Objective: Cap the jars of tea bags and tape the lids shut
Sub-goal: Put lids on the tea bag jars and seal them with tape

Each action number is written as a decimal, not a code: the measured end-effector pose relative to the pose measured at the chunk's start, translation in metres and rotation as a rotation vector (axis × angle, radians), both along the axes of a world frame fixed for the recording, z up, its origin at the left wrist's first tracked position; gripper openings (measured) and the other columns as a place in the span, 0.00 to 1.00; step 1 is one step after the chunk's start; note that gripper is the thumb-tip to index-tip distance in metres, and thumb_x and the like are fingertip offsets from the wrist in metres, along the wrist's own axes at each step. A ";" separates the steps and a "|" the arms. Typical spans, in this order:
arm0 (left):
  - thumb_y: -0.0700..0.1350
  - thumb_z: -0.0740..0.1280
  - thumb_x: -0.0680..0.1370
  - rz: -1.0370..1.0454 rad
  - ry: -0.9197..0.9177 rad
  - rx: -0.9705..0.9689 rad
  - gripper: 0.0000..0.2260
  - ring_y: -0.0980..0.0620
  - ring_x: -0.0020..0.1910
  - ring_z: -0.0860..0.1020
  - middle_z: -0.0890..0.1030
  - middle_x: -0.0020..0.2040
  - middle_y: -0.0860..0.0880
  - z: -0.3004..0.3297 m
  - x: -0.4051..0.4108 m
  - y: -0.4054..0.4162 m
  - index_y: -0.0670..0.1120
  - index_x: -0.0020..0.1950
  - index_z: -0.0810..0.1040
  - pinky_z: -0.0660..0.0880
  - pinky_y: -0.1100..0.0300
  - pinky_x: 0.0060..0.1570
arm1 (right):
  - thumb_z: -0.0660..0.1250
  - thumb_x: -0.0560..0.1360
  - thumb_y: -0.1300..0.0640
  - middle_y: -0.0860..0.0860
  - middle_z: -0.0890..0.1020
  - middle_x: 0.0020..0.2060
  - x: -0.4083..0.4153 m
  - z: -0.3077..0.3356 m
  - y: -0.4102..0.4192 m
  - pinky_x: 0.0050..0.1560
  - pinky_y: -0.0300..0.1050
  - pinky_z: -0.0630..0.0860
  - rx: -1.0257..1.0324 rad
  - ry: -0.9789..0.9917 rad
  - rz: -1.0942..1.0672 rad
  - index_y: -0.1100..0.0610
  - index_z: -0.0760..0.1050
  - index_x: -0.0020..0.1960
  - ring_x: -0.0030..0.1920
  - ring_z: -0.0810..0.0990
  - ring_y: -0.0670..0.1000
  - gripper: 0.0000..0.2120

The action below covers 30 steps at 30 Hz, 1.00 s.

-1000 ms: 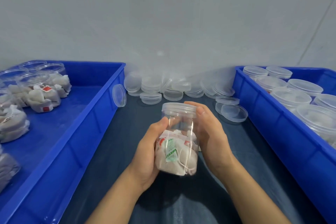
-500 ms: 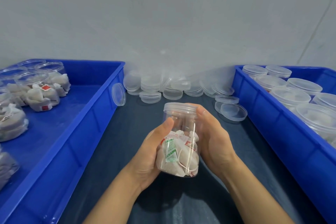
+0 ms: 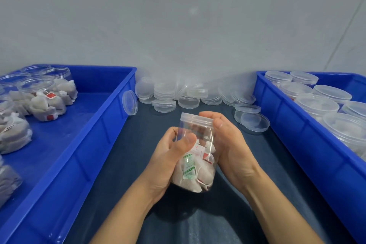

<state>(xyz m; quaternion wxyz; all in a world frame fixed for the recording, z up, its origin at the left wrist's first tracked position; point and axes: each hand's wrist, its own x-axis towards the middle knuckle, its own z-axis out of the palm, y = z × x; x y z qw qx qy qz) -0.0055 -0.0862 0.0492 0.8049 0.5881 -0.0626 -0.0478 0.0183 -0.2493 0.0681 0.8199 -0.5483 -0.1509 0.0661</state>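
Left hand (image 3: 168,156) wraps the jar (image 3: 195,154) to steady it, right hand (image 3: 227,140) fingers clamp the lid (image 3: 196,118) at 12 o'clock, probably to twist it tight.

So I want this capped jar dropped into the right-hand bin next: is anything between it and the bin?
Nothing blocks the way. The jar is held off the mat by both hands; only two loose lids lie low beside the right bin, whose near wall it must clear.
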 end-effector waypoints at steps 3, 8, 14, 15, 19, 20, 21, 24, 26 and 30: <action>0.60 0.77 0.68 0.031 -0.024 0.031 0.36 0.45 0.49 0.86 0.87 0.52 0.43 -0.001 0.002 -0.001 0.38 0.66 0.74 0.82 0.55 0.46 | 0.81 0.65 0.36 0.63 0.83 0.55 0.001 -0.001 -0.001 0.56 0.63 0.75 -0.006 -0.013 -0.013 0.56 0.79 0.62 0.52 0.80 0.63 0.34; 0.61 0.77 0.68 0.086 -0.077 0.100 0.33 0.46 0.47 0.87 0.87 0.50 0.43 -0.003 0.003 -0.004 0.40 0.63 0.76 0.82 0.57 0.44 | 0.75 0.68 0.43 0.59 0.85 0.52 0.001 0.000 -0.001 0.52 0.57 0.78 -0.022 -0.019 -0.076 0.54 0.81 0.57 0.50 0.82 0.61 0.22; 0.58 0.78 0.68 0.169 -0.164 0.146 0.30 0.45 0.48 0.87 0.88 0.51 0.43 -0.011 -0.001 -0.013 0.42 0.62 0.75 0.83 0.56 0.45 | 0.76 0.68 0.44 0.58 0.85 0.51 0.000 0.001 -0.001 0.53 0.59 0.79 -0.039 -0.064 -0.111 0.51 0.82 0.54 0.48 0.83 0.58 0.17; 0.58 0.78 0.68 0.187 -0.176 0.158 0.30 0.47 0.48 0.87 0.88 0.51 0.44 -0.012 -0.002 -0.014 0.43 0.62 0.75 0.83 0.57 0.45 | 0.76 0.68 0.45 0.59 0.85 0.52 0.000 0.000 -0.002 0.54 0.60 0.79 -0.034 -0.074 -0.117 0.51 0.82 0.53 0.48 0.83 0.58 0.17; 0.60 0.78 0.68 0.228 -0.214 0.210 0.31 0.48 0.51 0.87 0.87 0.53 0.49 -0.017 -0.003 -0.017 0.45 0.62 0.74 0.84 0.52 0.49 | 0.77 0.68 0.47 0.60 0.86 0.53 -0.001 0.000 -0.003 0.54 0.60 0.81 -0.049 -0.117 -0.126 0.51 0.82 0.52 0.50 0.84 0.59 0.15; 0.61 0.78 0.68 0.231 -0.226 0.231 0.31 0.47 0.53 0.87 0.87 0.54 0.49 -0.018 -0.003 -0.016 0.46 0.63 0.73 0.84 0.48 0.51 | 0.77 0.68 0.48 0.60 0.86 0.53 -0.001 0.001 -0.003 0.53 0.58 0.82 -0.048 -0.126 -0.125 0.51 0.82 0.52 0.50 0.85 0.59 0.14; 0.61 0.77 0.69 0.235 -0.241 0.256 0.30 0.47 0.54 0.87 0.87 0.54 0.50 -0.018 -0.003 -0.016 0.47 0.63 0.73 0.84 0.46 0.53 | 0.77 0.68 0.48 0.60 0.86 0.53 0.000 0.000 -0.002 0.53 0.56 0.82 -0.043 -0.132 -0.123 0.51 0.82 0.52 0.50 0.85 0.58 0.14; 0.63 0.75 0.70 0.289 -0.291 0.334 0.27 0.51 0.53 0.86 0.87 0.54 0.54 -0.019 -0.002 -0.018 0.50 0.61 0.74 0.84 0.49 0.52 | 0.76 0.70 0.49 0.58 0.86 0.57 0.001 0.001 -0.002 0.53 0.53 0.83 -0.043 -0.135 -0.103 0.52 0.80 0.54 0.52 0.85 0.58 0.15; 0.63 0.76 0.69 0.372 -0.316 0.355 0.25 0.54 0.52 0.86 0.86 0.53 0.56 -0.018 -0.001 -0.017 0.53 0.59 0.73 0.83 0.57 0.49 | 0.76 0.72 0.49 0.54 0.86 0.60 0.003 0.002 -0.004 0.55 0.48 0.83 -0.109 -0.180 -0.141 0.53 0.80 0.59 0.56 0.85 0.55 0.18; 0.60 0.81 0.64 0.545 -0.296 0.311 0.30 0.56 0.57 0.85 0.84 0.56 0.58 -0.020 0.010 -0.010 0.54 0.59 0.72 0.81 0.57 0.56 | 0.70 0.78 0.46 0.46 0.86 0.58 0.011 0.001 -0.017 0.60 0.41 0.79 -0.277 -0.241 -0.362 0.48 0.80 0.64 0.61 0.83 0.45 0.16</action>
